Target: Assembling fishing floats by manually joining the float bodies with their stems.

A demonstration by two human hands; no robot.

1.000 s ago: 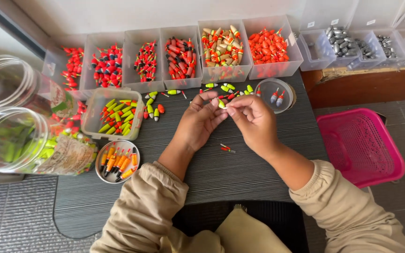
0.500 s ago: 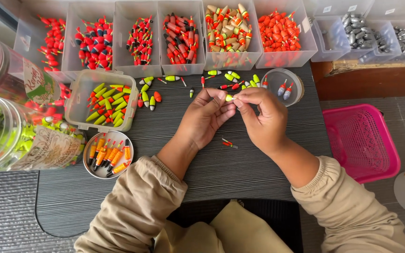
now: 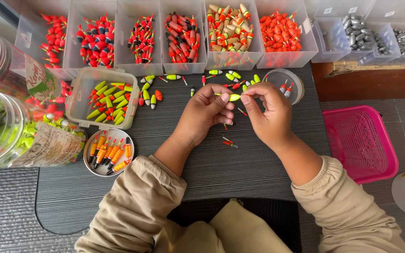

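Both hands meet over the dark table (image 3: 258,178), pinching one yellow float (image 3: 234,97) between them. The left hand (image 3: 206,111) grips one end, the right hand (image 3: 267,112) the other, seemingly by a thin stem. Loose floats (image 3: 230,76) lie just beyond.

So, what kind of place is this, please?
Probably a small workbench for sorting or assembling fishing floats. A row of clear bins holds floats sorted by colour, other bins hold grey metal weights, and both hands hold a yellow float over a dark table.
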